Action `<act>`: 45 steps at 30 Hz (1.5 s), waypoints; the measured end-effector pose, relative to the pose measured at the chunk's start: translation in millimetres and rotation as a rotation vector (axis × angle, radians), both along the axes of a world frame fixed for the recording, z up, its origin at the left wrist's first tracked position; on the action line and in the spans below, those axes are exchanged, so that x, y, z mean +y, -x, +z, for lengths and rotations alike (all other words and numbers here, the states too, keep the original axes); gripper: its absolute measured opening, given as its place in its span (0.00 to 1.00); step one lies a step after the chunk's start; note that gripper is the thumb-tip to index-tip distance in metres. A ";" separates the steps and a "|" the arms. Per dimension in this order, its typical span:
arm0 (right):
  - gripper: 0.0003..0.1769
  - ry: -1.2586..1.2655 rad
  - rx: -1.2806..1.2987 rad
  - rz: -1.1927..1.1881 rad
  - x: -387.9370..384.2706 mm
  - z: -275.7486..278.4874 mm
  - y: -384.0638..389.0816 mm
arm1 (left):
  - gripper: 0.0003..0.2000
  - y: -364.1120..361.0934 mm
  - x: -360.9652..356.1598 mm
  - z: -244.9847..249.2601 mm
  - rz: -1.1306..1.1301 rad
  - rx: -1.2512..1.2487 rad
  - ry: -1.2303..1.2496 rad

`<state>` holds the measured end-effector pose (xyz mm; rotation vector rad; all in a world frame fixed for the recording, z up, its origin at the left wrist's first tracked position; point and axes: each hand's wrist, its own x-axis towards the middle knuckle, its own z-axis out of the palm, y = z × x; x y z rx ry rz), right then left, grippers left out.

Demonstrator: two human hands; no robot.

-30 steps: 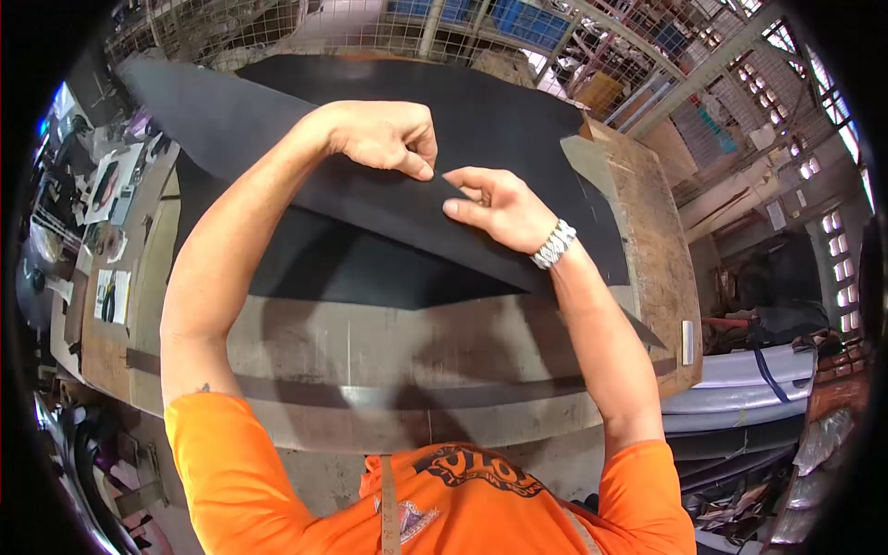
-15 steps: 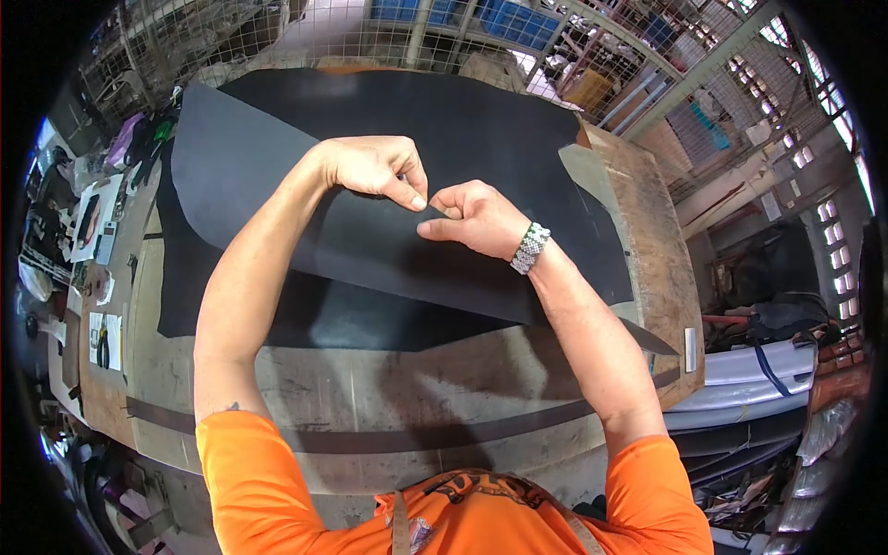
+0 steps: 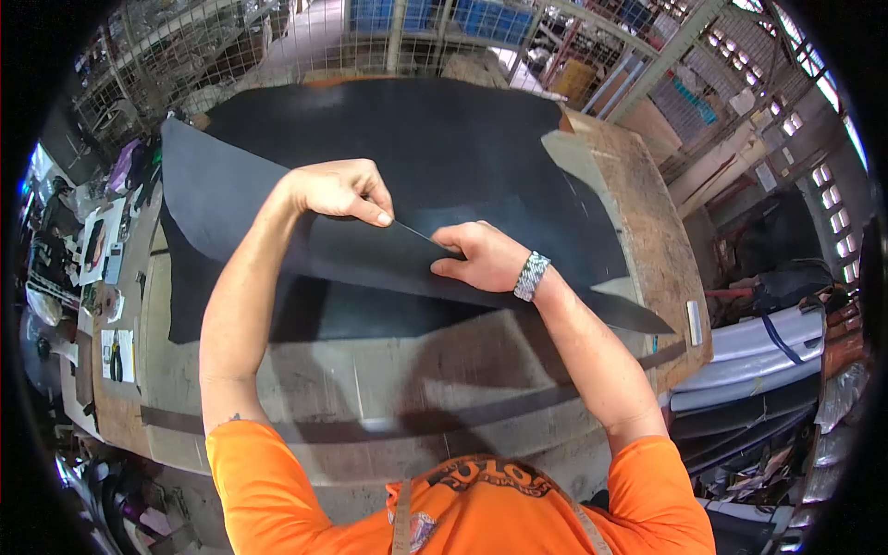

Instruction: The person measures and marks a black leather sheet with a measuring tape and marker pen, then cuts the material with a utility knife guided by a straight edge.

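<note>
A large black leather hide [image 3: 388,120] lies spread over the table, with part of it folded over so that a dark grey face [image 3: 217,180] shows. My left hand [image 3: 344,192] pinches the raised edge of the leather between thumb and bent fingers. Lower and to the right, my right hand [image 3: 486,257] is closed on the same edge, its thumb below the fingers. Between the two hands the edge runs as a thin taut line. A pointed end of the leather [image 3: 638,314] reaches past my right forearm.
Beneath the hide is a worn wooden table [image 3: 638,176], with a dark strip [image 3: 462,421] along its near side. Pliers [image 3: 116,356] lie on paper at the left. A small pale block [image 3: 695,323] sits by the right edge. Wrapped rolls [image 3: 758,347] are stacked beyond it; wire mesh stands behind.
My hands have moved apart along the leather edge, the left one leftward and both slightly lower in view. More of the edge now shows between them. The whole view has also shifted a little.
</note>
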<state>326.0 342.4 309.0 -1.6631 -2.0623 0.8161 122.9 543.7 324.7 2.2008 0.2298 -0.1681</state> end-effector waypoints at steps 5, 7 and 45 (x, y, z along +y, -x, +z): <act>0.11 -0.014 -0.020 -0.054 -78.4 -38.8 25.2 | 0.12 47.1 -79.4 -24.7 0.103 0.064 0.027; 0.12 -0.069 -0.108 -0.037 -104.8 -70.3 42.4 | 0.11 68.2 -112.7 -46.4 0.176 0.103 -0.013; 0.18 0.400 1.213 -1.068 -350.3 -249.1 -8.1 | 0.12 101.3 -368.7 -283.2 1.606 -0.681 1.428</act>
